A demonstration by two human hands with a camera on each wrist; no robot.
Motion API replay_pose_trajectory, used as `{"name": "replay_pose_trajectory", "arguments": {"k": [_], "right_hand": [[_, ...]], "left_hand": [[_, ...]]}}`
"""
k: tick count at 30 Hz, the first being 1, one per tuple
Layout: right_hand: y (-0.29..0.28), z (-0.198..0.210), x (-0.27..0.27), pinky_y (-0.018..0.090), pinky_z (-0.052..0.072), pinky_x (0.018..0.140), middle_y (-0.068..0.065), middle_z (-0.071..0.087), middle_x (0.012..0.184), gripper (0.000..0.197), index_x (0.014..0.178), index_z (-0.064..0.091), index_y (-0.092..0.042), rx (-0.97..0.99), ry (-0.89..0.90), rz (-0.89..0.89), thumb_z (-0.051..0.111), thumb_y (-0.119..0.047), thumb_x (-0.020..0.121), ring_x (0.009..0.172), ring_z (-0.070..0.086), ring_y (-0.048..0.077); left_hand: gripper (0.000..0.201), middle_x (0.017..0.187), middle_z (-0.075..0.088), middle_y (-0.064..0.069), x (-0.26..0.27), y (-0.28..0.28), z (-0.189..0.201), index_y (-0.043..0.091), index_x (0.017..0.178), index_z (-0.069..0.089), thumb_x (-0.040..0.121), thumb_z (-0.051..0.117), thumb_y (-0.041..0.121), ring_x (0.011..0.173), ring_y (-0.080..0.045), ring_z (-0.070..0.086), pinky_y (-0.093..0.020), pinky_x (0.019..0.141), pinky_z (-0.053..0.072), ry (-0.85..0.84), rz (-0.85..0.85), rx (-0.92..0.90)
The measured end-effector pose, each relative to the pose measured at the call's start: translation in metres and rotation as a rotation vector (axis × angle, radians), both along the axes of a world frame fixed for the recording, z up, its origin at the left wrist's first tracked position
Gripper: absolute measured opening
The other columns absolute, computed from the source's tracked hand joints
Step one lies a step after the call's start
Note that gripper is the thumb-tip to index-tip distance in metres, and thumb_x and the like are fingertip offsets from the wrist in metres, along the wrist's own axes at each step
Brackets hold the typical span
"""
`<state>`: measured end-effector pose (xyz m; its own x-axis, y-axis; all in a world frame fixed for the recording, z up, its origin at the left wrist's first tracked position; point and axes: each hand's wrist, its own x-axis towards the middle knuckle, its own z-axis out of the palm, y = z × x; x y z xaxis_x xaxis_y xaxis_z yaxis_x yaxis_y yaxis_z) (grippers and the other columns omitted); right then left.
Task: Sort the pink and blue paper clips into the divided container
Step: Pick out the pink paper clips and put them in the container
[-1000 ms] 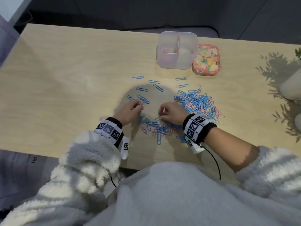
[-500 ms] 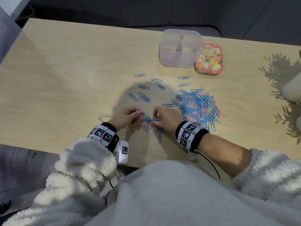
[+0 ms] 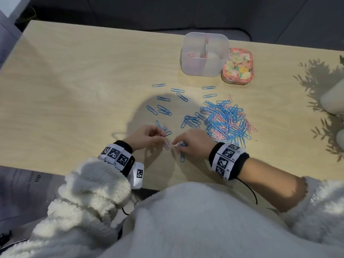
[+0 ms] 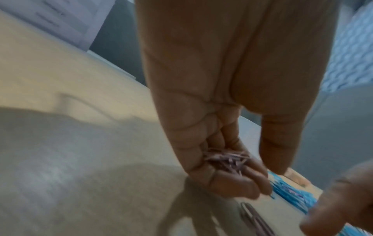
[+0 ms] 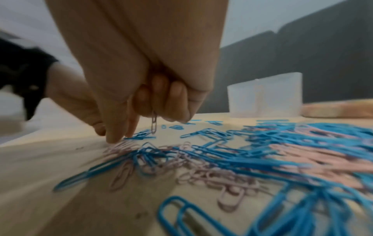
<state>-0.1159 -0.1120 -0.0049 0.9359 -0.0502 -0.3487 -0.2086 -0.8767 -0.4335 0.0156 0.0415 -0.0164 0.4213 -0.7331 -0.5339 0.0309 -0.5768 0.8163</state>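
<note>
A mixed heap of pink and blue paper clips [image 3: 227, 121] lies right of centre on the wooden table [image 3: 74, 81]. Loose blue clips [image 3: 163, 108] are scattered to its left. The clear divided container [image 3: 204, 54] stands at the back, with a few pink clips in its left half. My left hand [image 3: 162, 135] has its fingers curled round a bunch of pink clips [image 4: 226, 161]. My right hand [image 3: 176, 146] is close beside it, thumb and forefinger down on the table at small pink clips [image 5: 125, 146]. A pink clip [image 5: 153, 123] dangles from its curled fingers.
A floral tin [image 3: 238, 66] sits against the container's right side. Pale rounded objects [image 3: 333, 99] stand at the table's right edge among leaf shadows. One blue clip [image 3: 182, 157] lies near the front edge, below my right hand.
My right hand has drawn left, closer to the left hand. The small mixed heap between the hands has thinned, and a cluster of blue clips now lies just beyond the right hand.
</note>
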Motion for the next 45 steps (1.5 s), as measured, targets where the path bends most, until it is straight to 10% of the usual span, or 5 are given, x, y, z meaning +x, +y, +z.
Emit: {"name": "replay_pose_trajectory", "arguments": {"k": [14,22,34,39,45], "right_hand": [[-0.014,-0.008,0.008,0.033,0.036,0.068,0.009,0.064,0.099,0.018,0.096,0.055,-0.010,-0.153,-0.003,0.073,0.043,-0.023,0.093,0.093,0.059,0.029],[-0.098,0.049,0.046,0.025,0.034,0.058,-0.006,0.048,0.063,0.018,0.068,0.051,-0.013,0.291,-0.187,-0.410,0.053,-0.009,0.085,0.067,0.044,0.015],[-0.163,0.080,0.155,0.029,0.040,0.075,0.009,0.057,0.089,0.011,0.087,0.054,-0.005,0.018,-0.322,-0.402,0.043,-0.009,0.090,0.067,0.049,0.011],[-0.162,0.064,0.164,0.030,0.040,0.095,0.015,0.063,0.118,0.027,0.113,0.059,-0.004,0.009,-0.200,-0.377,0.045,0.000,0.090,0.110,0.056,0.030],[-0.168,0.071,0.139,0.030,0.041,0.095,0.015,0.063,0.118,0.040,0.110,0.063,-0.003,0.094,-0.436,-0.511,0.036,0.007,0.083,0.112,0.055,0.028]], "left_hand": [[0.009,0.083,0.056,-0.009,-0.011,-0.014,0.005,0.005,0.088,0.063,0.081,0.063,0.012,0.075,-0.017,0.045,-0.023,0.063,0.029,-0.622,-0.524,0.159],[0.010,0.088,0.047,-0.001,0.013,-0.049,0.021,0.007,0.093,0.060,0.088,0.057,0.015,0.075,-0.015,0.044,-0.021,0.060,0.030,-0.631,-0.515,0.119],[0.005,0.088,0.051,-0.001,0.049,-0.109,0.053,0.013,0.085,0.056,0.089,0.057,0.015,0.065,-0.005,0.042,-0.013,0.057,0.032,-0.630,-0.517,0.083],[0.010,0.088,0.054,-0.006,0.077,-0.146,0.076,0.003,0.090,0.062,0.086,0.060,0.012,0.079,-0.019,0.049,-0.024,0.069,0.035,-0.733,-0.384,0.048],[0.013,0.104,0.061,-0.022,0.106,-0.216,0.087,-0.001,0.092,0.062,0.084,0.053,0.007,0.099,-0.033,0.056,-0.033,0.083,0.039,-0.887,-0.244,0.003]]}}
